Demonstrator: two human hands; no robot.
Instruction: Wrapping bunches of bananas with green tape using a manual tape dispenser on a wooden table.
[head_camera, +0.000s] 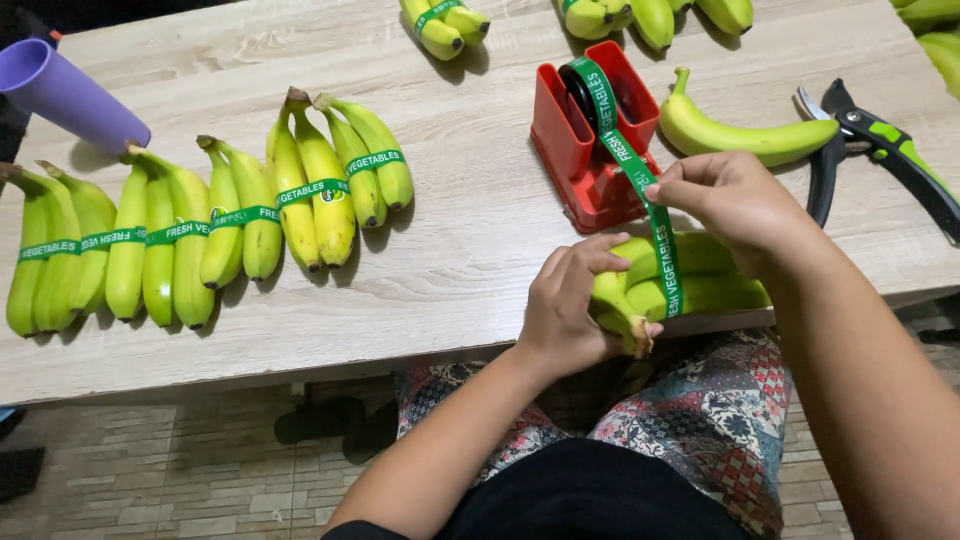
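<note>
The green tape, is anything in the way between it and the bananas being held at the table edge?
Nothing visible does. The green tape runs freely from the red dispenser down over the small banana bunch. The right hand pinches the tape above the bunch, and the left hand grips the bunch's near end.

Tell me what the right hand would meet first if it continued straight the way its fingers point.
Probably the green printed tape that the right hand already pinches, then the red plastic tape dispenser; depth is unclear.
</note>
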